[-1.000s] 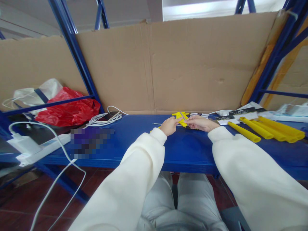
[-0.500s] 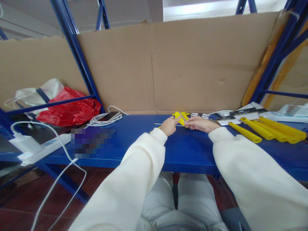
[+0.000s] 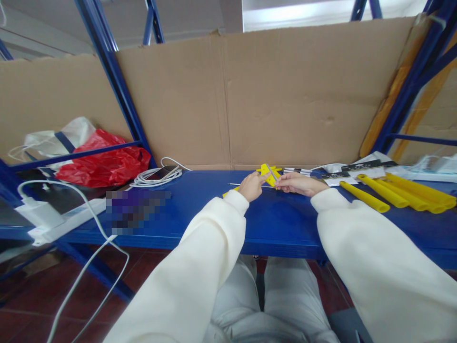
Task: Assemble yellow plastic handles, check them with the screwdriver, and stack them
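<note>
Both my hands are together over the blue shelf, near its back. My left hand [image 3: 251, 186] is closed on a flat yellow scraper head [image 3: 264, 169]. Across that head lies a thin grey metal strip [image 3: 272, 172], which looks like a blade. Thumb and fingers of my right hand [image 3: 294, 183] pinch at the lower end of this strip and the head's right edge. A thin metal rod [image 3: 233, 184] lies by my left hand and runs partly behind it. More yellow plastic shows behind the head and under my left wrist.
Several yellow tubular handles [image 3: 367, 196] lie at the right, beside black and white packets [image 3: 364, 165]. A coiled white cable [image 3: 157, 177], a red plastic bag [image 3: 103, 159] and a power strip [image 3: 74, 220] are at the left. Cardboard [image 3: 278, 95] stands along the back.
Almost nothing differs. The scraper head and the strip have shifted very slightly in my hands; both hands keep their places.
</note>
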A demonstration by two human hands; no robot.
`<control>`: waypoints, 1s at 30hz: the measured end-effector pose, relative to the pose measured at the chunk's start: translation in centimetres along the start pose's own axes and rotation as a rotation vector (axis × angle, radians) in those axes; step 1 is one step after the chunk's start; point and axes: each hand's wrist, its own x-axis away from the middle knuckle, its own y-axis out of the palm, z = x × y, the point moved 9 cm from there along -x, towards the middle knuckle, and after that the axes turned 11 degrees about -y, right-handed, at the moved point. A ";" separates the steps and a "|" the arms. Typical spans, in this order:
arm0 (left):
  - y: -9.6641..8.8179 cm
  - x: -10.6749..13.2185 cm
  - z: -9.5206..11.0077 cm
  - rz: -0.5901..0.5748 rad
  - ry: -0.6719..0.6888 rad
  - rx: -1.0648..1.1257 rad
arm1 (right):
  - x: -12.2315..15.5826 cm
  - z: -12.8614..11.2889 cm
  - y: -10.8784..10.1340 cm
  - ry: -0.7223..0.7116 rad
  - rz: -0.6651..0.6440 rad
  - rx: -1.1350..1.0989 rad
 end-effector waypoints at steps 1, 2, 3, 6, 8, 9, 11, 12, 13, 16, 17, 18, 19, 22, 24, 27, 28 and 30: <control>0.0 0.0 0.0 0.001 0.002 0.002 | 0.0 0.2 0.1 0.017 -0.010 -0.024; 0.0 0.0 0.0 0.002 0.003 0.005 | 0.1 0.4 0.2 0.042 -0.021 -0.060; 0.0 0.0 0.0 0.002 0.004 0.007 | 0.2 0.6 0.3 0.066 -0.030 -0.090; 0.0 -0.1 0.1 0.002 0.006 0.005 | 0.2 0.8 0.2 0.086 -0.028 -0.108; 0.1 -0.1 0.2 -0.006 0.004 -0.006 | 0.3 0.8 0.2 0.092 -0.035 -0.119; 0.1 -0.1 0.2 -0.011 0.002 -0.012 | 0.3 0.8 0.3 0.094 -0.037 -0.122; 0.1 -0.1 0.2 -0.015 -0.003 -0.018 | 0.3 0.8 0.2 0.094 -0.039 -0.123; 0.1 -0.1 0.2 -0.013 -0.004 -0.016 | 0.3 0.8 0.2 0.094 -0.039 -0.121; 0.0 -0.1 0.2 -0.009 -0.004 -0.011 | 0.3 0.7 0.2 0.093 -0.041 -0.118; -0.1 -0.1 0.1 0.001 -0.004 0.008 | 0.4 0.6 0.3 0.084 -0.050 -0.114; -0.1 -0.1 0.1 0.001 -0.006 0.011 | 0.4 0.6 0.4 0.080 -0.051 -0.116; -0.1 -0.1 0.1 0.000 -0.009 0.013 | 0.4 0.6 0.3 0.076 -0.050 -0.120; -0.2 -0.1 0.1 -0.001 -0.014 0.014 | 0.4 0.6 0.3 0.073 -0.049 -0.126; -0.3 -0.1 0.2 -0.001 -0.023 0.016 | 0.3 0.7 0.2 0.061 -0.049 -0.150; -0.4 0.0 0.3 -0.004 -0.024 0.011 | 0.2 0.8 0.1 0.051 -0.056 -0.166; -0.4 0.0 0.3 -0.010 -0.025 -0.007 | 0.1 1.0 0.0 0.040 -0.064 -0.186; -0.4 0.0 0.3 -0.011 -0.025 -0.012 | 0.1 1.1 0.0 0.038 -0.064 -0.190; -0.4 0.0 0.3 -0.008 -0.027 -0.019 | 0.0 1.1 -0.1 0.033 -0.062 -0.193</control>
